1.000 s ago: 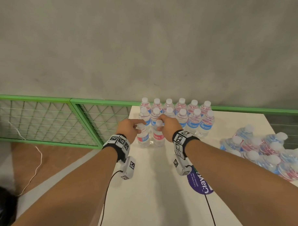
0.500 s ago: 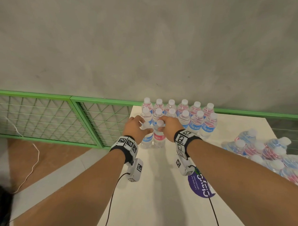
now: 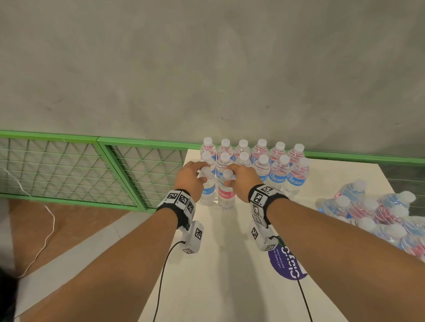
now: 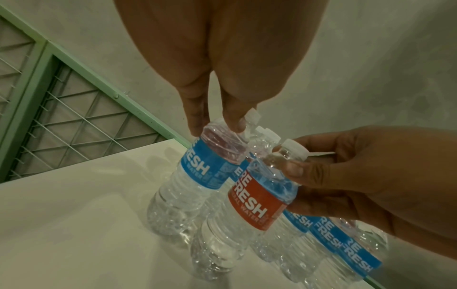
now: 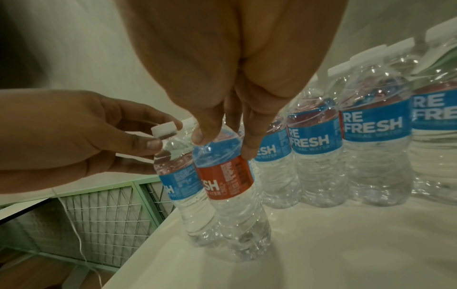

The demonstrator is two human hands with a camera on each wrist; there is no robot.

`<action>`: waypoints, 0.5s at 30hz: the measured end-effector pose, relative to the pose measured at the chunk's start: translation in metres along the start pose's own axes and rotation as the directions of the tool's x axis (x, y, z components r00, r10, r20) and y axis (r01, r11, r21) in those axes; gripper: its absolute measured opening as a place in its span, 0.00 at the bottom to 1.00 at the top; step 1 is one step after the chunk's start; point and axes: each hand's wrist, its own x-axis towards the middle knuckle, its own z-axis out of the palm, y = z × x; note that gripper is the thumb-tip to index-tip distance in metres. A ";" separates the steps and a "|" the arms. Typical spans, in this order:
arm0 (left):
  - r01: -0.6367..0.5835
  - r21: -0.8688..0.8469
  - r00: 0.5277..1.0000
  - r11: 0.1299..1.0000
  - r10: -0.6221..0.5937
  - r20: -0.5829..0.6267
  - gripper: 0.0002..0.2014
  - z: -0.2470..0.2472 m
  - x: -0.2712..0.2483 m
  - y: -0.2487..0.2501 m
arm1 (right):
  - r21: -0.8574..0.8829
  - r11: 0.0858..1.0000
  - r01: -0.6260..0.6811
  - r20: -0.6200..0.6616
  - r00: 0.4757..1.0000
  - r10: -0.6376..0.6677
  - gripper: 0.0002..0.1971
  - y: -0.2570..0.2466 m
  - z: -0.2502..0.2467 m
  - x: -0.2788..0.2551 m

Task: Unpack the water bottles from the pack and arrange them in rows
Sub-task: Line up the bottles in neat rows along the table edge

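The white table (image 3: 227,269) carries two rows of six upright bottles (image 3: 279,171) at its far edge, clear with white caps and blue or red REFRESH labels. To the right lies the pack (image 3: 383,215) — more bottles on their sides. Nearer than the rows stand two bottles side by side: the left hand (image 3: 190,178) pinches the neck of the blue-label bottle (image 4: 197,172), the right hand (image 3: 242,181) grips the shoulder of the red-label bottle (image 5: 227,178) — both upright on the table.
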 end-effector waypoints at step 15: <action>-0.003 0.039 0.999 0.999 0.005 -0.040 0.24 -0.017 -0.021 -0.005 | -0.031 0.999 0.020 0.001 1.000 -0.020 0.14 -0.001 -0.001 0.003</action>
